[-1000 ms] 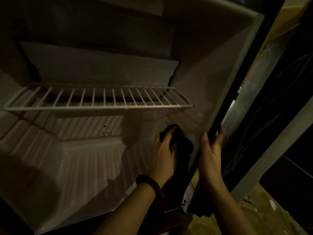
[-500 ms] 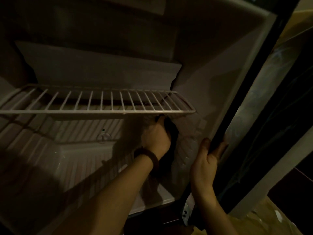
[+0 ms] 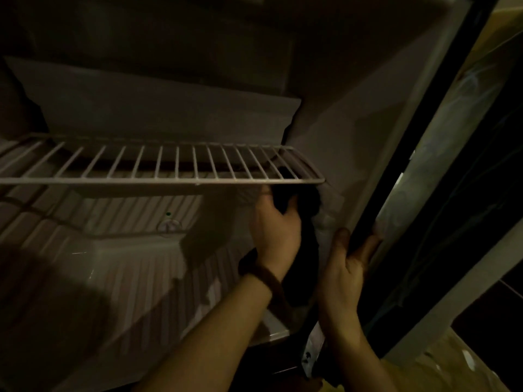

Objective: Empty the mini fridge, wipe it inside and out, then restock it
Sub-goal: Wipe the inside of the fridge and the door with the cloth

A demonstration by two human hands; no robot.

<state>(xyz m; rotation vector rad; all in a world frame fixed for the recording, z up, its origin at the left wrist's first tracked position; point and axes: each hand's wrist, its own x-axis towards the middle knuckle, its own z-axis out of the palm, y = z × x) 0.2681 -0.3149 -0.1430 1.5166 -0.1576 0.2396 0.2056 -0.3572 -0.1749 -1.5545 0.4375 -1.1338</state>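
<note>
The mini fridge (image 3: 348, 114) stands open and dim, with nothing stored inside. A white wire shelf (image 3: 169, 181) spans its middle. My left hand (image 3: 276, 227), a dark band on its wrist, presses a dark cloth (image 3: 307, 206) against the fridge's inner right wall just under the shelf's right end. The cloth hangs down between my hands. My right hand (image 3: 343, 274) grips the front edge of the right wall (image 3: 368, 193), thumb inside and fingers around the black outer edge.
A ribbed white floor (image 3: 119, 267) with a raised step lies below the shelf. The black fridge side (image 3: 441, 154) and a pale panel run down the right. A yellowish floor (image 3: 452, 369) shows at bottom right.
My left hand has slid the cloth up the right inner wall, from low near the front edge to just under the wire shelf. My right hand keeps its grip on the edge.
</note>
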